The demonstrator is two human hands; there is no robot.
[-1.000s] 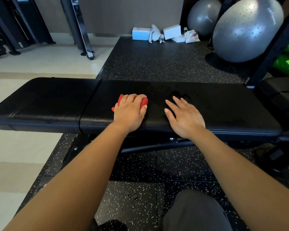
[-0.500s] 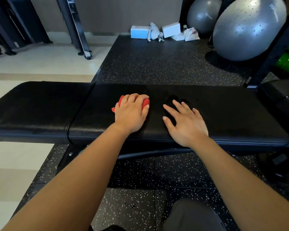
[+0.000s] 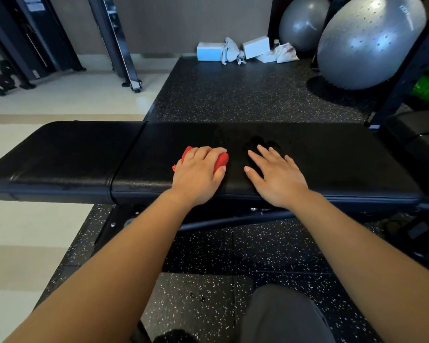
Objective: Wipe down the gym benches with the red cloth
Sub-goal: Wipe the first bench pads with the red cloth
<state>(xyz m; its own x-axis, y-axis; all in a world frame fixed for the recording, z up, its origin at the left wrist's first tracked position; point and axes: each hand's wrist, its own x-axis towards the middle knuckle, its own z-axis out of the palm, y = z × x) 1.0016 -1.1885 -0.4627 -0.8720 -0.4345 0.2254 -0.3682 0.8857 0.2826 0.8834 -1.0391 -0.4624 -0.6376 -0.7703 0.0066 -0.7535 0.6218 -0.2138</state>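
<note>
A black padded gym bench point(image 3: 332, 157) lies across the view in front of me, in two pads with a seam at the left. My left hand point(image 3: 198, 174) grips a bunched red cloth point(image 3: 221, 160) against the bench top, fingers curled over it. My right hand point(image 3: 275, 177) rests flat on the pad just to the right of the cloth, fingers spread and straight. A faint damp patch shows on the pad beyond my right fingertips.
Two large grey exercise balls point(image 3: 367, 43) stand at the back right on the speckled rubber floor point(image 3: 245, 95). Blue and white foam blocks point(image 3: 209, 51) lie by the wall. A black rack upright point(image 3: 406, 73) stands right of the bench. Machine legs point(image 3: 131, 82) stand back left.
Both hands stay on the bench top, left on the cloth and right flat beside it. The view has shifted slightly; the hands sit a little further right along the pad.
</note>
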